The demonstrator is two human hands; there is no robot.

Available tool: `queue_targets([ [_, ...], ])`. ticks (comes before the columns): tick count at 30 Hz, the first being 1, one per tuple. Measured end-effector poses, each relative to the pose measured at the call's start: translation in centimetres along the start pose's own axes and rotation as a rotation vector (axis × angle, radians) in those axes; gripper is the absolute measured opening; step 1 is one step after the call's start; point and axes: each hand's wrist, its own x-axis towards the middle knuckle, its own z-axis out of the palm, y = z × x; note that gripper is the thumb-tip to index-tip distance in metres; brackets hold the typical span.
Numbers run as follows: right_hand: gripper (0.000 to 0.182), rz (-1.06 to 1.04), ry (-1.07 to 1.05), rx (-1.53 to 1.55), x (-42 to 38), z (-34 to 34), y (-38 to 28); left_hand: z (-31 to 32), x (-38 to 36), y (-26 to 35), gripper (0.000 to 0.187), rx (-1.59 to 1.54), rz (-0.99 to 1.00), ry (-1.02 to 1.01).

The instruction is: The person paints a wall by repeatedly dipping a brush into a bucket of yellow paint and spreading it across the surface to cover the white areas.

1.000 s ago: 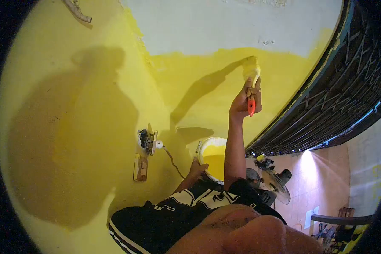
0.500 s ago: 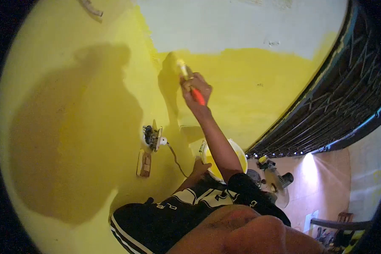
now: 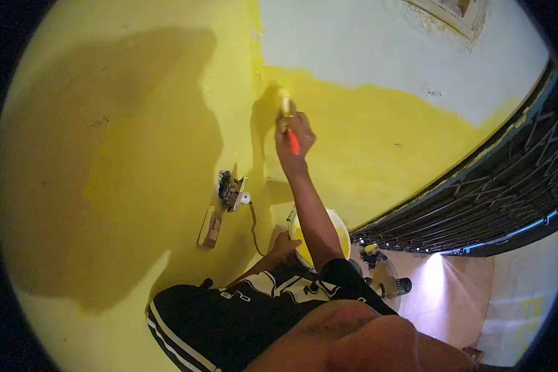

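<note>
My right hand is wrapped round a paintbrush with a red-orange handle. Its bristle end, pale with yellow paint, points up at the wall near the corner; whether it touches is hard to tell. Yellow paint covers the lower part of this wall, below a pale unpainted area. Lower down, my left hand grips the near left side of a white bucket with yellow paint inside. My right forearm crosses in front of the bucket and hides part of it.
On the yellow left wall, an opened socket box holds a white plug with a hanging cord. A switch plate sits below. Dark folding metal grille runs along the right. A fan stands beyond the bucket.
The view has shifted, bringing a frame at the upper right into sight. My right hand and the brush stay close to the corner, with the brush more upright. My left hand still holds the bucket.
</note>
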Motion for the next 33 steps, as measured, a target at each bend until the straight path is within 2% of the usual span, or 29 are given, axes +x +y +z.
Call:
queue_targets([
  [2,0.021,0.017,0.132,-0.114,1.0,-0.3,-1.8,-0.2,0.3,-0.7,0.041,-0.107,-0.008,-0.024],
  [3,0.021,0.016,0.126,-0.106,0.6,-0.2,-1.6,0.2,1.5,-2.5,0.042,-0.151,0.047,-0.03],
  [4,0.016,-0.032,0.061,-0.112,0.3,0.0,-1.2,0.2,1.9,-2.6,0.042,-0.193,0.106,-0.037],
  [6,0.016,-0.109,-0.086,-0.02,0.0,0.6,-0.2,0.5,2.6,-2.7,0.041,-0.149,0.063,0.003],
  [8,0.017,-0.155,-0.093,-0.054,0.3,1.9,0.1,0.3,2.1,-2.3,0.041,-0.097,0.012,0.039],
  [9,0.017,-0.209,-0.098,-0.087,0.4,2.5,0.1,-0.1,2.0,-1.9,0.04,-0.082,0.01,-0.008],
  [10,0.019,-0.066,-0.133,-0.219,1.0,2.9,-0.7,-0.3,2.0,-1.8,0.04,-0.068,0.008,-0.056],
  [11,0.019,-0.064,-0.132,-0.218,1.5,3.0,-0.5,-0.3,1.8,-1.7,0.04,-0.067,0.006,-0.055],
  [13,0.029,-0.164,-0.091,-0.025,2.9,3.0,0.1,-0.2,1.2,-1.7,0.04,-0.099,0.039,-0.064],
  [16,0.021,-0.123,-0.188,0.047,3.1,0.6,-0.5,-0.1,0.7,-1.4,0.039,-0.055,0.138,-0.079],
  [20,0.023,-0.037,-0.17,-0.098,0.8,-1.2,0.2,0.3,0.8,-1.2,0.038,-0.117,0.133,-0.135],
  [22,0.025,0.045,-0.138,-0.069,1.1,-1.2,0.1,0.3,-0.5,0.0,0.041,-0.067,0.205,0.0],
  [23,0.025,0.044,-0.139,-0.066,1.9,-0.9,-0.3,0.1,-0.5,0.0,0.041,-0.068,0.206,0.002],
  [25,0.024,-0.156,-0.047,-0.136,3.5,-0.1,-0.8,-0.2,-0.7,-0.1,0.043,-0.211,0.18,-0.112],
  [28,0.023,-0.115,-0.052,0.051,4.5,0.9,-0.6,0.1,0.9,-1.7,0.044,-0.087,0.168,-0.062],
  [29,0.023,-0.115,-0.05,0.054,3.9,1.0,-0.3,0.0,1.4,-2.2,0.044,-0.086,0.168,-0.059],
  [31,0.023,-0.128,-0.212,0.039,2.0,0.6,0.5,0.1,1.9,-2.6,0.043,-0.067,0.184,-0.082],
  [33,0.024,-0.111,-0.183,0.042,1.0,0.5,0.7,0.1,1.8,-2.2,0.043,-0.05,0.105,-0.091],
])
